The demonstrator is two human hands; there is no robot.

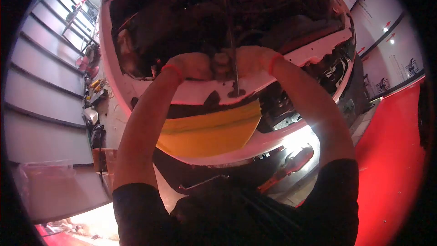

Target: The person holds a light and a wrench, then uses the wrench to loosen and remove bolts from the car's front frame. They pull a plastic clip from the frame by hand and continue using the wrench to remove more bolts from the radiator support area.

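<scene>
Both of my hands are in pale gloves with red cuffs and meet over the front edge of a car's engine bay. My left hand [195, 65] is curled inward, close to the car's pale front panel [191, 90]. Beside it, my right hand [255, 60] is also curled, behind a thin upright rod [231, 32] that runs down to a latch-like fitting [236, 93] on the panel. Curled fingers show between the hands; whatever they grip is hidden in shadow. A yellow sheet [209, 130] lies below, across the car's front.
The dark engine bay [182, 13] spreads beyond my hands. A bright work lamp [298, 141] glares at lower right, near a thin bent metal rod [203, 182]. Tools [95, 86] and a cardboard box [104, 160] sit at left. Red flooring or panel [391, 155] lies at right.
</scene>
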